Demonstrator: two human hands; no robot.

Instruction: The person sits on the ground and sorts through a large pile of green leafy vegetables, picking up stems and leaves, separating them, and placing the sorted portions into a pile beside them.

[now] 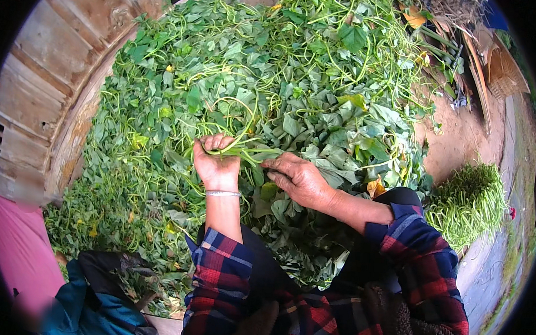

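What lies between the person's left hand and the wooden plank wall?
Leafy green vines fill the stretch from the left hand to the wooden plank wall, in the head view.

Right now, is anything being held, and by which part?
Yes: the left hand grips a bunch of green vines by the stems. The right hand is at the bunch's right end; whether it grips too cannot be told.
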